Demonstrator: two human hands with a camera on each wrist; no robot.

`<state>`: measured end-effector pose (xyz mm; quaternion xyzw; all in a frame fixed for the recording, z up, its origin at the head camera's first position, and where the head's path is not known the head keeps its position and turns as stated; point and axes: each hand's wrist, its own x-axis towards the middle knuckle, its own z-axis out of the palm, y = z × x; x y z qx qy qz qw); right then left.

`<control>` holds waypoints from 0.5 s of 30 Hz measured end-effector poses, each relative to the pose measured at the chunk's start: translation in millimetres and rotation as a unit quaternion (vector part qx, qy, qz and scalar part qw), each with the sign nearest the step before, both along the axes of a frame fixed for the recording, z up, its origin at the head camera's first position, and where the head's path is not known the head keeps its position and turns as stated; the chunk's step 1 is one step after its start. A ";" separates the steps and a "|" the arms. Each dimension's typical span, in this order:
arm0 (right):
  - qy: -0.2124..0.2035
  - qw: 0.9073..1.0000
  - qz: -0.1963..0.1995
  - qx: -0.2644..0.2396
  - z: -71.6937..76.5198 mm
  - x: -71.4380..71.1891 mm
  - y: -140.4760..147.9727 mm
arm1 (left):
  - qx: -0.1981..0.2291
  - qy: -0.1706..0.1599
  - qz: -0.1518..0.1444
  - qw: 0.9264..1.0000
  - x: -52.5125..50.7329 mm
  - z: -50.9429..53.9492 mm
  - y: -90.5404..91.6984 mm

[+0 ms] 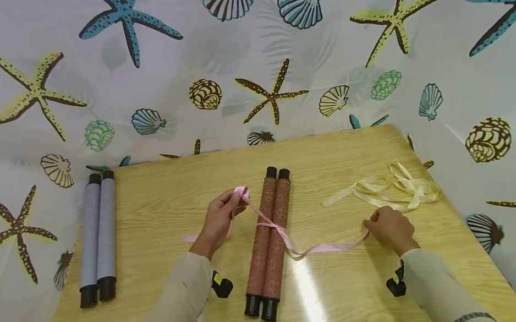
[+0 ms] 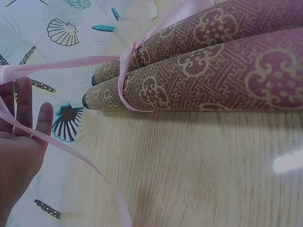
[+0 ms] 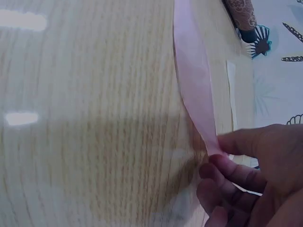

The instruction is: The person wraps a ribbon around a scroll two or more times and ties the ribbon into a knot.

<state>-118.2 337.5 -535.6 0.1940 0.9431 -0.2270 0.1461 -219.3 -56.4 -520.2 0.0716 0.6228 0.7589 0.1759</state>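
Two brown patterned scrolls (image 1: 265, 243) with black end knobs lie side by side at the table's middle. A pink ribbon (image 1: 329, 247) wraps round both and crosses on top of them. To their left, my left hand (image 1: 219, 219) pinches one length of the ribbon, raised above the table, and its tail hangs down past the fingers. On the right, my right hand (image 1: 390, 227) pinches the other end between thumb and fingers, low over the wood. In the left wrist view the ribbon (image 2: 124, 80) circles the patterned scrolls (image 2: 199, 71) near their far ends.
Two grey-blue scrolls (image 1: 99, 235) with black knobs lie at the table's left edge. A loose cream ribbon (image 1: 409, 188) lies in loops at the right. Behind the wooden table (image 1: 181, 183) hangs a white cloth (image 1: 166, 85) printed with shells and starfish.
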 end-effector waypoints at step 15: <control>0.244 0.969 0.040 -0.001 81.4 -40.3 -28.2 | 0.035 -0.006 0.042 0.998 3.2 -9.7 -2.8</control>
